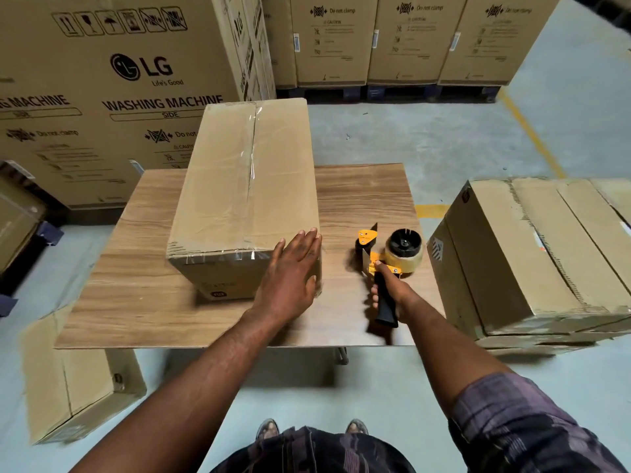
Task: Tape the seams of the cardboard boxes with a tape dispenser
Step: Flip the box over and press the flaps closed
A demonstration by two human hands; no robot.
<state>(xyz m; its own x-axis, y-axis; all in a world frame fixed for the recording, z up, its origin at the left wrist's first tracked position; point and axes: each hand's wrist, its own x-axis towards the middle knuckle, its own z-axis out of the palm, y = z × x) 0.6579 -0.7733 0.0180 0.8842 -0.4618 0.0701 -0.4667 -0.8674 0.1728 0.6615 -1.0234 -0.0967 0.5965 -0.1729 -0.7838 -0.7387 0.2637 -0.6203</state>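
Head view. Clock positions are read from the counter centre, with 12 o'clock pointing away from the person.

1. The counter (362,192) has a wood-grain top and stands on a grey floor (444,138).
2. The cardboard box (218,186) lies closed on the counter, from the centre toward 10 o'clock, with its long axis running 6 to 12 o'clock.
3. A strip of clear tape (252,148) runs along the top centre seam of the box. Short tape ends fold over the near top edge.
4. The left hand (293,271) is spread wide, fingers straight. It lies flat against the near right corner of the box, at 6 o'clock.
5. The right hand (392,291) is wrapped round the black handle of the tape dispenser (386,264), at 4 o'clock.
6. The dispenser has a yellow frame. Its tape roll (404,257) faces 3 o'clock and its blade end faces 12 o'clock. Whether it touches the counter cannot be told.
7. The dispenser is near the box, apart from it.

Surroundings:
- A pile of cardboard boxes (532,254) stands beside the counter at 3 o'clock.
- Another carton (78,380) lies on the floor at 8 o'clock.
- Large cartons marked WASHING MACHINE (119,80) stand at 10 to 11 o'clock.
- A row of similar cartons (409,39) stands at 1 o'clock.
- A yellow floor line (532,131) runs at 2 o'clock.
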